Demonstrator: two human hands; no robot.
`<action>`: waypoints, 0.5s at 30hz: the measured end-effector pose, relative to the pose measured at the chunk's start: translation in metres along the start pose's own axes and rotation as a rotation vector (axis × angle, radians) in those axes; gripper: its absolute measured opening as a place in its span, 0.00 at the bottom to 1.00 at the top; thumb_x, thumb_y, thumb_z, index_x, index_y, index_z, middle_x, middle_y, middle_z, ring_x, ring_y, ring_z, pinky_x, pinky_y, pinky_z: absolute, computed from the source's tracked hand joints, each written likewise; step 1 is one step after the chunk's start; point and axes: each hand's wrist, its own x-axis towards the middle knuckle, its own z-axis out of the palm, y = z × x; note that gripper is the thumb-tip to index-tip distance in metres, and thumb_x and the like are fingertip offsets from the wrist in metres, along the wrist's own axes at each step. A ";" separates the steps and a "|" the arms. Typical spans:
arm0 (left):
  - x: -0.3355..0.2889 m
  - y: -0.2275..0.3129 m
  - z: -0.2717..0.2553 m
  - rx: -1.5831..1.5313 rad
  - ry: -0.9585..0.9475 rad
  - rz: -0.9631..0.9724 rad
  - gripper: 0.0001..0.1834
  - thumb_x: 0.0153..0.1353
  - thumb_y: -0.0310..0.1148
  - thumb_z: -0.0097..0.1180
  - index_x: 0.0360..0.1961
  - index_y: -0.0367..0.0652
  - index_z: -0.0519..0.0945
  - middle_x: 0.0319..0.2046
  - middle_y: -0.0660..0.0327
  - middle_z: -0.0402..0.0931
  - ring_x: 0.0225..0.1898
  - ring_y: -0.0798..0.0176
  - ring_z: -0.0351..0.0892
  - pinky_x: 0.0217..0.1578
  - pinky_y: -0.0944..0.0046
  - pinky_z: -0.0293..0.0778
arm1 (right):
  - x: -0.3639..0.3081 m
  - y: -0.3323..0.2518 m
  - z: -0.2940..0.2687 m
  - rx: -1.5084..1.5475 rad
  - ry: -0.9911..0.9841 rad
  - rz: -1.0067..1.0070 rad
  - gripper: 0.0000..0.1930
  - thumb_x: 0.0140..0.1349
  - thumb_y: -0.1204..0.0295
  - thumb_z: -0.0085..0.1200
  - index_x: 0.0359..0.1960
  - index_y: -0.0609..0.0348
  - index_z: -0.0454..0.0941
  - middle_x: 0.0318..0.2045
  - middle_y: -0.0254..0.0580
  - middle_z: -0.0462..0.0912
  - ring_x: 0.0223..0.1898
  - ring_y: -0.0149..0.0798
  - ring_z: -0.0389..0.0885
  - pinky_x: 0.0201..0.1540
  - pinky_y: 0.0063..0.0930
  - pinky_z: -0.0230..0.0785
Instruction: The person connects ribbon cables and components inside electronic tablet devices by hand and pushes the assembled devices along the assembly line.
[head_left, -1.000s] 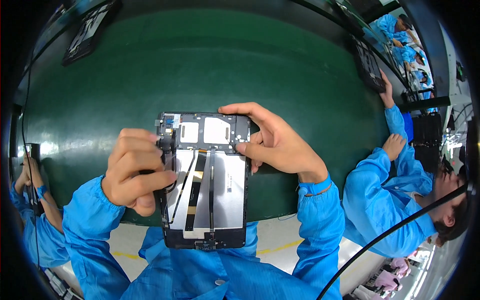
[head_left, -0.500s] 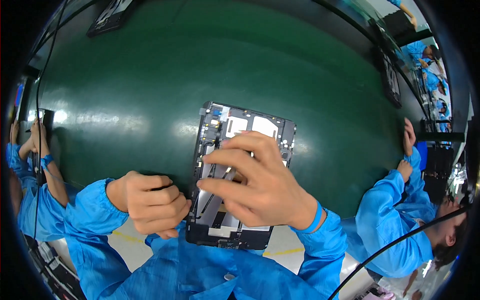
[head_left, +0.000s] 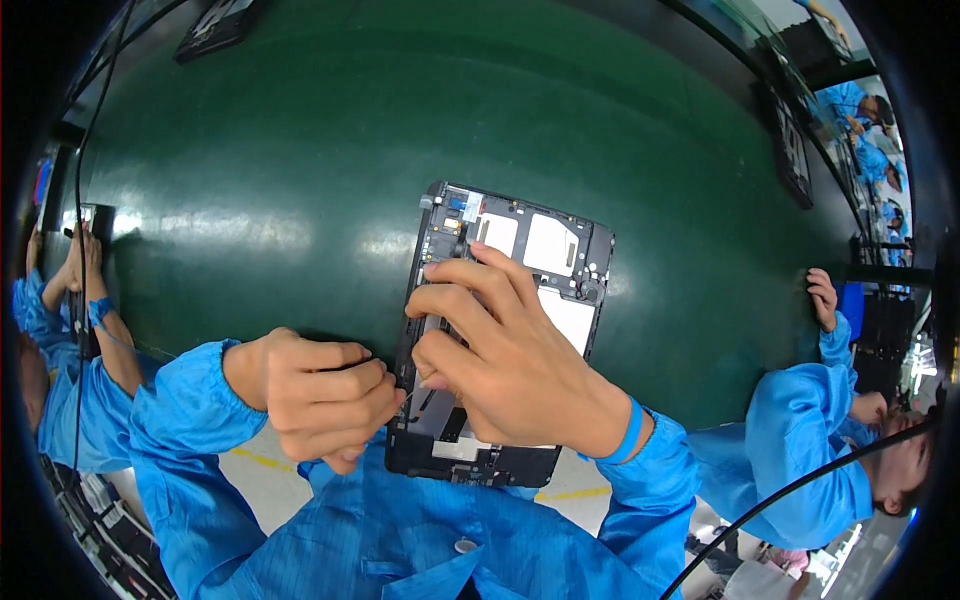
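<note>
In front of me an opened tablet [head_left: 462, 449] lies tilted at the table's near edge, its inside facing up. Dark frame, white panels, small boards and thin black cables show in it. Beside its lower left edge my left hand [head_left: 325, 395] is closed, fingers curled and fingertips against the rim. My right hand [head_left: 510, 360] arches over the tablet's middle and hides much of it. Its index finger and thumb come together near the left edge, while the other fingers rest bent further up. A thin pale strand seems to run between both hands; what either pinches is too small to name.
A green table [head_left: 300, 130] spreads ahead. Dark framed devices lie at its far left [head_left: 215, 28] and far right [head_left: 792, 145]. Co-workers in blue sit on the left [head_left: 75, 330] and right [head_left: 790, 420]. A black cable [head_left: 800, 478] crosses the lower right.
The tablet has shifted slightly up and right in view, with both hands. My right index finger has curled in toward the thumb. My left fingertips now meet the tablet's edge.
</note>
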 end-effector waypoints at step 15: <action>0.008 0.004 0.004 0.103 -0.019 0.063 0.21 0.66 0.42 0.55 0.27 0.37 0.89 0.29 0.57 0.85 0.30 0.62 0.84 0.25 0.67 0.71 | -0.009 0.003 0.008 -0.155 0.227 -0.084 0.07 0.59 0.74 0.64 0.39 0.54 0.84 0.37 0.34 0.78 0.49 0.41 0.80 0.71 0.52 0.71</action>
